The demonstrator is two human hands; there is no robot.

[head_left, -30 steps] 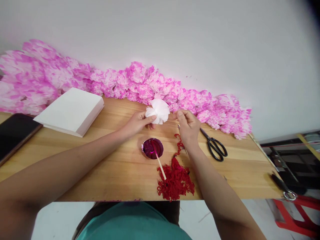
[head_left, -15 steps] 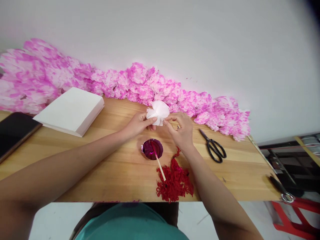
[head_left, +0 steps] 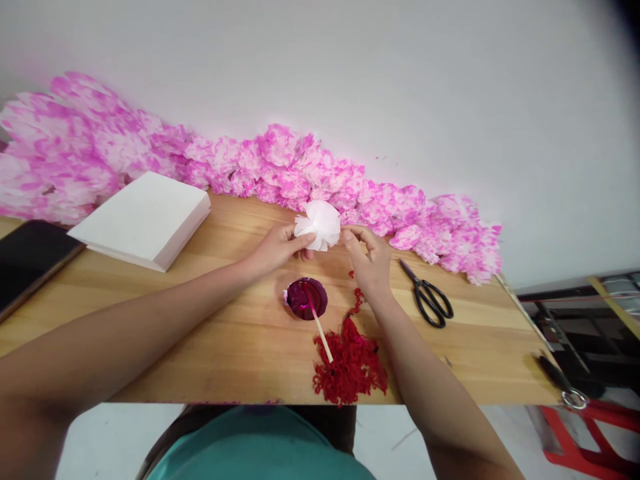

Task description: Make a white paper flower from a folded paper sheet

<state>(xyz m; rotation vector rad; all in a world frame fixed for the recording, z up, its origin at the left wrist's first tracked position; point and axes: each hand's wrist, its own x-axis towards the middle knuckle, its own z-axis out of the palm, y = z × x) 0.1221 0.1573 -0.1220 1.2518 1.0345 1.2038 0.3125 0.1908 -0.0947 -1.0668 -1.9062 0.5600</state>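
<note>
My left hand [head_left: 287,245] pinches a bunched white paper flower [head_left: 323,223] at its lower left, the round gathered sheets fanned upward. Close to the flower's right edge, my right hand [head_left: 367,257] has thumb and index finger pressed together; what lies between them is too small to make out. A strand of red yarn [head_left: 350,363] runs up from a tangled pile towards my right wrist, its far end hidden. Below my hands sits a small round dish of dark magenta liquid [head_left: 303,300], with a pale stick [head_left: 323,337] leaning out of it over the yarn.
Pink-and-white paper flowers [head_left: 280,167] are heaped along the wall. A thick white paper stack [head_left: 143,217] and a black phone-like slab [head_left: 33,260] lie left. Black scissors [head_left: 427,293] lie right. A black-handled tool [head_left: 560,380] rests at the table's right edge, above a red stool [head_left: 585,433].
My right hand has drawn slightly right, off the middle of the paper flower, and more of the red strand shows beneath it. My left hand keeps its hold.
</note>
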